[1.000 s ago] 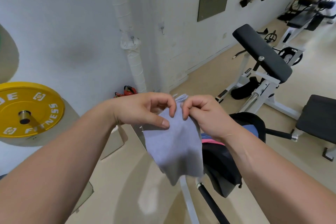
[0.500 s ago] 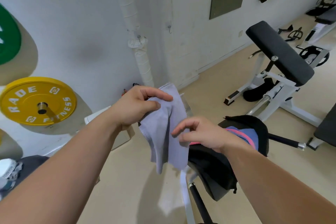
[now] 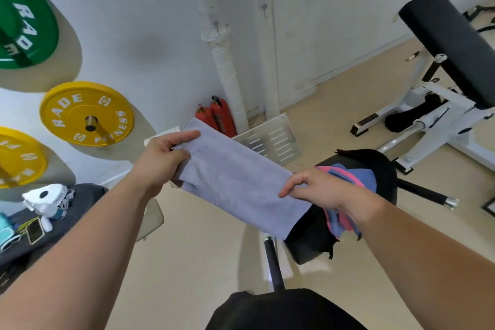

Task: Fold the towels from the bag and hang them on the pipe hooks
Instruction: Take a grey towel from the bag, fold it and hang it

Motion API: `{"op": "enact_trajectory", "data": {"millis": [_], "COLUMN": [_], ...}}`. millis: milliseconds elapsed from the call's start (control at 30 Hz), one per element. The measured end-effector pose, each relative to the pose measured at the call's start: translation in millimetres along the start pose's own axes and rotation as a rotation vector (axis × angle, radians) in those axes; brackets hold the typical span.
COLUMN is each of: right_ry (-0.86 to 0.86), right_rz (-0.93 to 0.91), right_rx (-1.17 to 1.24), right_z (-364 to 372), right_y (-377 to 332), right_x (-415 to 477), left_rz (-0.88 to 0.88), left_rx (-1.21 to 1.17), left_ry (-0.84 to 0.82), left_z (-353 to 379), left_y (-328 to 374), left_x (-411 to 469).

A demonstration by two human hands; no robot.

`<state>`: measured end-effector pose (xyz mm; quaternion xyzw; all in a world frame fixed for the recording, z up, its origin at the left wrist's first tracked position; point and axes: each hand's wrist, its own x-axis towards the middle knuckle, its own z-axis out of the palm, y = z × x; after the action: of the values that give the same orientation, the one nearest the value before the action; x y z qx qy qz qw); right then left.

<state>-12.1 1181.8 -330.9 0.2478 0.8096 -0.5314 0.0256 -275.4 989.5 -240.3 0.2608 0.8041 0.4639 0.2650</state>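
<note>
**Towel pulled out flat between two hands**

Since half a second ago the hands have drawn apart, and the grey towel (image 3: 235,179) that hung bunched from the left hand now stretches out as a long folded band between them.

Far left of the left hand, a green weight plate (image 3: 24,21) and two yellow plates (image 3: 87,114) sit on wall pegs, with a dark cloth-covered surface (image 3: 67,225) of small items below them. The left hand (image 3: 160,158) grips the towel's upper-left end — thumb on top, fingers curled underneath. Beyond that hand stands the white wrapped pipe (image 3: 225,56), with a small hook (image 3: 216,24) on it at its collar and two red extinguishers (image 3: 217,116) at its foot.

The towel slopes down to the right hand (image 3: 318,190), which pinches its lower-right end between thumb and fingertips. Directly behind and under this hand sits the black bag (image 3: 375,166), open — blue and pink towels (image 3: 348,177) spill from it. Further right of the right hand is a white-framed bench with a black pad (image 3: 450,43).
</note>
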Motion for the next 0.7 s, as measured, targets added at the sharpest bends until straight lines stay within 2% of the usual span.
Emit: {"op": "enact_trajectory", "data": {"millis": [167, 233, 300, 467, 567, 700], "right_ry": [0.075, 0.138, 0.217, 0.387, 0.397, 0.38], "right_rz": [0.09, 0.118, 0.129, 0.103, 0.027, -0.162], "right_rx": [0.305, 0.492, 0.576, 0.498, 0.395, 0.324], "right_z": [-14.1, -16.3, -16.7, -7.8, 2.3, 19.0], "right_y": [27.3, 35.1, 35.4, 23.5, 1.4, -27.3], "right_x": [-16.2, -19.6, -23.2, -22.1, -18.4, -16.2], "left_rz": [-0.044, -0.054, -0.072, -0.02, 0.063, 0.173], "left_rx": [-0.048, -0.033, -0.045, 0.066, 0.089, 0.061], "left_ry": [0.133, 0.154, 0.148, 0.087, 0.051, 0.008], "left_z": [21.3, 27.5, 33.5, 58.9, 81.6, 114.7], "left_y": [-32.6, -41.5, -47.7, -48.2, -37.3, -20.7], "left_x": [-24.0, -33.2, -43.2, -73.8, -89.4, -101.7]}}
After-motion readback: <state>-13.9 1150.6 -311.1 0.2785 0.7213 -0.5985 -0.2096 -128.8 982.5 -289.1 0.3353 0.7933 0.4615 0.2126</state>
